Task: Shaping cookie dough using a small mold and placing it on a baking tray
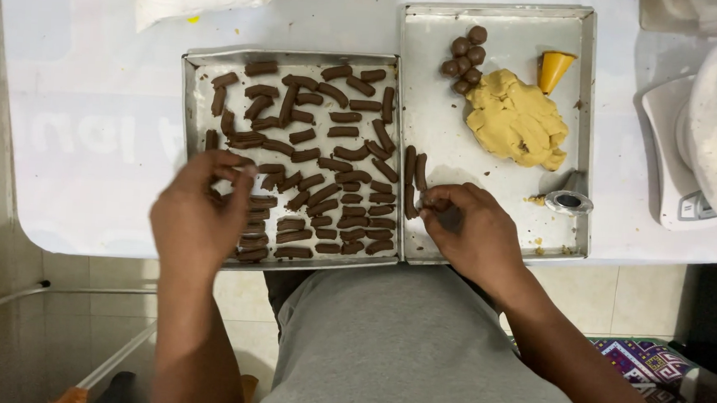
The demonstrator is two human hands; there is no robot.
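We see two metal trays side by side on the white tabletop. The left tray is full of brown dough sticks; our left hand pinches one at its near-left corner. Our right hand pinches a stick on the right tray, beside three laid sticks, near tan dough, brown balls, an orange cone and a metal ring cutter

Brown dough sticks crowd the left tray, while the right tray leaves bare metal between the beige dough lump and its near rim.
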